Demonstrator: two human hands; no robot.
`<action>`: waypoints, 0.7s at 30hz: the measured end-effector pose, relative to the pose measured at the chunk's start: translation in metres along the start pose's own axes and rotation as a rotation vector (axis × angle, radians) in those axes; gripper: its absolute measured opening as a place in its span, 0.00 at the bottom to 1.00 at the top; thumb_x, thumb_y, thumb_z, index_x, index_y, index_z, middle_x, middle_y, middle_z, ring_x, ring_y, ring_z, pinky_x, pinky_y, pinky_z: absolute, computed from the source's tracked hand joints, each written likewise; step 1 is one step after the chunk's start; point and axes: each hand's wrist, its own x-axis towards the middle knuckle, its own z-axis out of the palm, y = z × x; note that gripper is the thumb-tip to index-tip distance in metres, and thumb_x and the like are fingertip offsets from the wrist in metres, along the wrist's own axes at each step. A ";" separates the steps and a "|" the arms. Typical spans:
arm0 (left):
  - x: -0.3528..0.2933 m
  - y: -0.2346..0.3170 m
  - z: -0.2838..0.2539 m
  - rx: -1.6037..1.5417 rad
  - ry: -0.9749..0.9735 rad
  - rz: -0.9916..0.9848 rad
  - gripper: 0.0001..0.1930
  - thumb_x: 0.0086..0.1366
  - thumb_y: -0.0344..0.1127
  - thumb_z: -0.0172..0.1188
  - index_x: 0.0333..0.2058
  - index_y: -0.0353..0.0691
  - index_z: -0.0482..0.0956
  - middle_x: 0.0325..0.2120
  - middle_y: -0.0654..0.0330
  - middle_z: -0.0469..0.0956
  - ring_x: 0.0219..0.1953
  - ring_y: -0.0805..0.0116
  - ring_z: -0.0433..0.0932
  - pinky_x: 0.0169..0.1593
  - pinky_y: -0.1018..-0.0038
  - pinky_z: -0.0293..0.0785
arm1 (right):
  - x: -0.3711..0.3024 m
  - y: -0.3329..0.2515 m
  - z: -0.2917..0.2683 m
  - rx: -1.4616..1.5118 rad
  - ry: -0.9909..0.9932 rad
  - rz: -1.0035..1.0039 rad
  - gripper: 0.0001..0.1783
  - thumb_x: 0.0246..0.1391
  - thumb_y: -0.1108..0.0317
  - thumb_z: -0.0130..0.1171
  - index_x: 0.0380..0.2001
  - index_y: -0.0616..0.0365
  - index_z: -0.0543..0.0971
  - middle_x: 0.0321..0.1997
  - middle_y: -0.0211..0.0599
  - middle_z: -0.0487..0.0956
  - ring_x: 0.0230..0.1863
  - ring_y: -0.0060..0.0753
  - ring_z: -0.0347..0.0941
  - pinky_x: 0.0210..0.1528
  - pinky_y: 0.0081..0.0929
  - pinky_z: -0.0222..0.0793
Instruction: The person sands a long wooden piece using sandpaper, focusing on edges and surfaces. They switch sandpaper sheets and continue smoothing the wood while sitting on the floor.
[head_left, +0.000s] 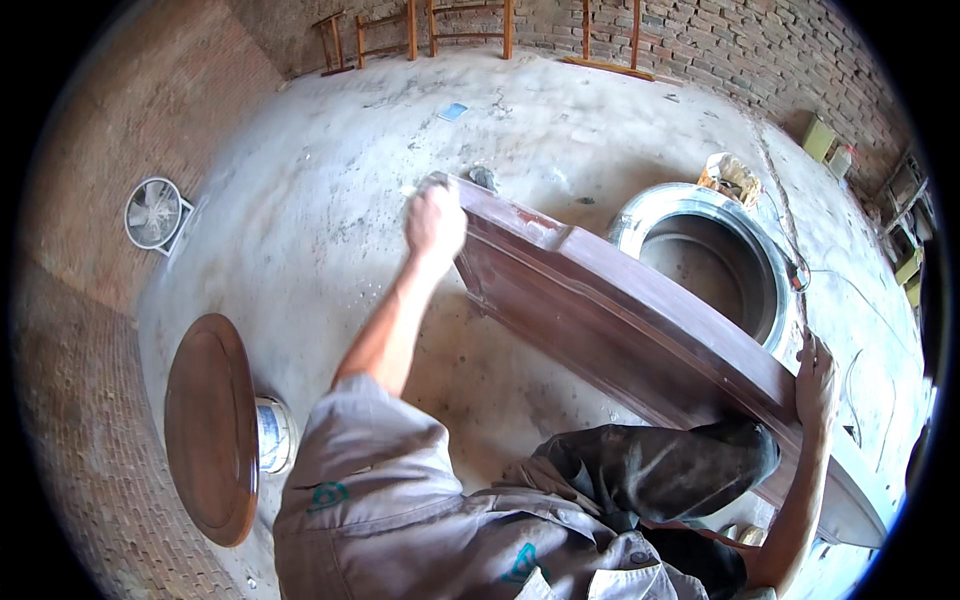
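Observation:
A long brown wooden panel (640, 330) with a moulded, dusty upper edge is tilted across the space before me. At its far left end is my left hand (437, 225), closed and a little blurred by motion. Something greyish shows at its fingertips, too small to make out. My right hand (818, 385) grips the panel's upper edge toward the right end, fingers over the top. My bent knee in dark trousers (660, 465) is close against the panel's near side.
Behind the panel stands a large tyre (640, 212) with a bag of scraps (730, 178) beside it. An oval brown wooden board (212, 430) rests by a white bucket (275, 435) on the left. A fan (154, 214) and wooden frames (470, 35) stand near the brick walls.

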 end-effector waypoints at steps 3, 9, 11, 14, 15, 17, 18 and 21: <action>-0.035 -0.003 0.038 0.229 0.531 0.722 0.23 0.82 0.43 0.41 0.49 0.28 0.79 0.54 0.37 0.79 0.33 0.42 0.86 0.36 0.52 0.85 | 0.000 -0.003 -0.004 -0.013 0.004 -0.004 0.25 0.74 0.56 0.43 0.56 0.63 0.81 0.35 0.56 0.83 0.40 0.53 0.82 0.48 0.43 0.73; 0.010 -0.004 0.016 0.139 0.098 0.238 0.24 0.81 0.44 0.43 0.44 0.27 0.81 0.35 0.38 0.85 0.36 0.35 0.85 0.44 0.49 0.83 | -0.001 0.000 -0.001 -0.009 -0.011 -0.011 0.25 0.73 0.57 0.43 0.54 0.64 0.82 0.36 0.57 0.83 0.40 0.55 0.82 0.49 0.44 0.73; -0.016 0.010 0.040 0.137 0.627 0.831 0.25 0.82 0.44 0.40 0.45 0.28 0.81 0.34 0.37 0.85 0.38 0.42 0.87 0.37 0.52 0.84 | 0.000 0.003 -0.001 -0.017 0.010 -0.003 0.25 0.73 0.57 0.43 0.54 0.64 0.82 0.36 0.57 0.83 0.41 0.55 0.81 0.49 0.45 0.73; 0.001 0.007 0.016 0.093 -0.072 0.223 0.25 0.83 0.44 0.37 0.44 0.32 0.81 0.24 0.49 0.84 0.25 0.62 0.85 0.20 0.68 0.77 | 0.001 0.001 -0.006 -0.027 0.007 0.014 0.24 0.73 0.57 0.43 0.55 0.63 0.81 0.37 0.57 0.83 0.41 0.56 0.81 0.50 0.45 0.73; 0.028 -0.028 0.018 0.100 0.113 0.281 0.26 0.84 0.44 0.35 0.39 0.34 0.80 0.14 0.62 0.75 0.13 0.70 0.72 0.12 0.71 0.66 | 0.000 -0.006 -0.002 -0.011 -0.005 -0.001 0.24 0.73 0.57 0.43 0.55 0.63 0.81 0.37 0.57 0.83 0.41 0.56 0.81 0.50 0.45 0.73; 0.061 -0.067 0.024 0.218 0.234 0.402 0.28 0.84 0.49 0.35 0.35 0.36 0.78 0.12 0.66 0.68 0.10 0.75 0.64 0.10 0.71 0.60 | -0.003 -0.009 0.007 0.002 -0.014 -0.011 0.24 0.73 0.57 0.43 0.55 0.63 0.81 0.37 0.57 0.83 0.42 0.56 0.81 0.50 0.45 0.73; 0.047 -0.043 0.029 0.209 0.050 0.239 0.28 0.83 0.50 0.35 0.37 0.35 0.79 0.13 0.62 0.72 0.12 0.71 0.69 0.12 0.68 0.66 | -0.003 -0.002 0.003 -0.022 0.000 -0.003 0.24 0.73 0.57 0.43 0.55 0.63 0.81 0.37 0.58 0.83 0.42 0.56 0.81 0.50 0.46 0.73; -0.016 -0.002 0.047 0.134 0.508 0.786 0.26 0.83 0.45 0.36 0.46 0.29 0.79 0.20 0.56 0.79 0.17 0.67 0.75 0.17 0.66 0.73 | -0.001 -0.003 -0.002 -0.011 -0.003 0.012 0.25 0.73 0.56 0.43 0.54 0.62 0.82 0.37 0.58 0.83 0.42 0.57 0.81 0.50 0.46 0.73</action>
